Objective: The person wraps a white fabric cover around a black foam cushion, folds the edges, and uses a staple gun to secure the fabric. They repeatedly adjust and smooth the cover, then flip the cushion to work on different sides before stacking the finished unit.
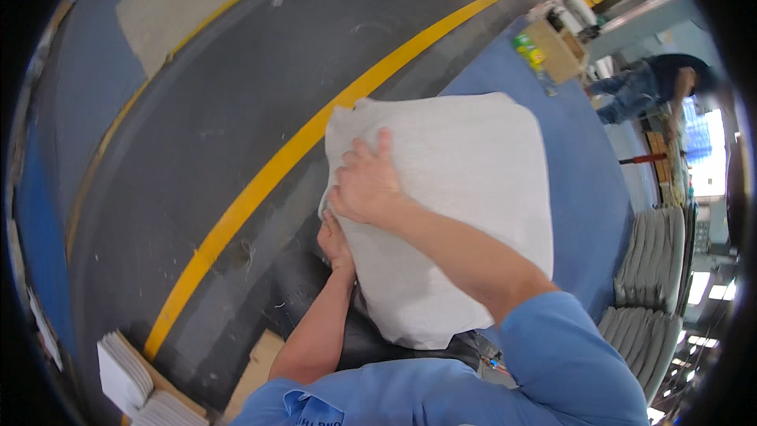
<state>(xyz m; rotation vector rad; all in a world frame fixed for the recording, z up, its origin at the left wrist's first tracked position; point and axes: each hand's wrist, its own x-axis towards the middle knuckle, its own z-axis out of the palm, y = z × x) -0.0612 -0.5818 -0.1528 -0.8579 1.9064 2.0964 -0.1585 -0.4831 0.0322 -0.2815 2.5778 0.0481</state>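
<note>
In the head view, the white fabric-covered pad (465, 166) is held before the blue-shirted torso, its visible face already covered. The right hand (367, 180) is laid spread on it, ungrasping; the left hand (336, 246) is set at its left edge, grip untellable. What is left underneath cannot be told.

A yellow line (205, 256) crosses the grey floor (181, 166); at right, a co-worker (670, 75) stands near stacked grey pieces (650, 260), perhaps cushions.

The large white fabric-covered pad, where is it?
The white pad is near the head view's centre, right of the yellow floor line, under the right hand, with the left hand at its edge.
</note>
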